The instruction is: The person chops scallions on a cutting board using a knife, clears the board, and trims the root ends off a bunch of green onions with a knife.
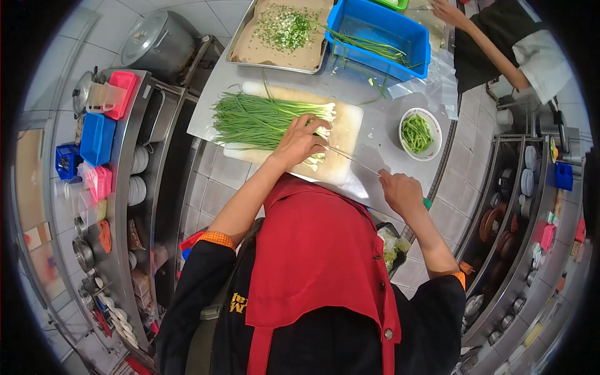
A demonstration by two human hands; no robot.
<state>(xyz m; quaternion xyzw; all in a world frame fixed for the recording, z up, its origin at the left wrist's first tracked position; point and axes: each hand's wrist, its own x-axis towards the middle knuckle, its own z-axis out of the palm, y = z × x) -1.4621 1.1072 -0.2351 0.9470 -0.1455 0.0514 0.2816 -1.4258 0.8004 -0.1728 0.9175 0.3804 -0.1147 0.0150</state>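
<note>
A thick bunch of green onions [250,115] lies across the white cutting board [350,122], green tops to the left, white root ends to the right. My left hand [302,139] bears down on the bunch near the white ends, its fingers bent over the stalks. My right hand [402,194] is closed around the handle of a knife [351,157]. The blade points left across the board, and its tip is close to my left fingers. A green thing, perhaps the handle's end, shows behind my right hand.
Chopped green onion sits on a paper-lined tray [232,53]. Beyond the board stands a blue bin [375,22] with loose stalks. A white bowl [405,145] of cut greens is at the table's right. Another person's arm [500,59] reaches in at upper right. Shelves flank both sides.
</note>
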